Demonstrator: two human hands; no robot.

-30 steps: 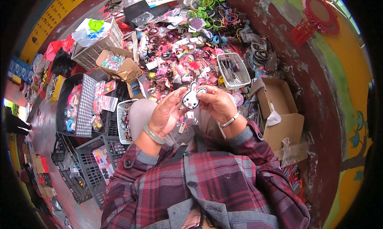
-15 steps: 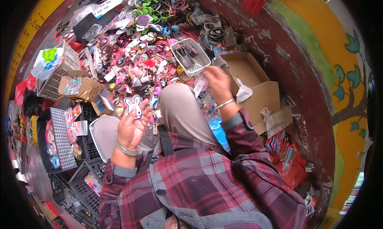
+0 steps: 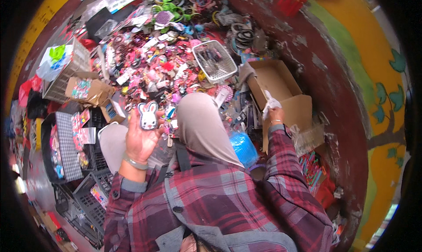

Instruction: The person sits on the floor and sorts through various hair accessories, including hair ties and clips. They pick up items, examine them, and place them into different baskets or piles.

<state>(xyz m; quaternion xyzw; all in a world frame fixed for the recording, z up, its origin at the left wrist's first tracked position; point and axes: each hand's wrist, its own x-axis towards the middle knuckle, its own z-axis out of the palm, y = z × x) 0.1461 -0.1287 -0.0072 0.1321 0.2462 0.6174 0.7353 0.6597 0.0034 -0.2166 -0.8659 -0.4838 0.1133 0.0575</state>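
Note:
On my upturned left hand (image 3: 140,145) lies a flat rabbit-head piece (image 3: 148,116), white with a dark outline and pink inner ears. My fingers hold it, thumb and fingertips showing around its edges. Over by the open cardboard box (image 3: 268,78) on the right, my right hand (image 3: 275,114) is closed on a crumpled white tissue (image 3: 268,103). That tissue hangs at the box's near-left flap.
A wide heap of hair accessories (image 3: 162,67) spreads ahead, with a white plastic basket (image 3: 233,72) on it. At left stand a small carton (image 3: 72,91), a checked fabric bin (image 3: 68,142) and a dark crate (image 3: 92,186). A worn red wall (image 3: 338,107) runs along the right.
My right hand has moved right and down from beside the white basket and now grips the tissue at the box. The rabbit piece has turned, so its face shows in my left hand.

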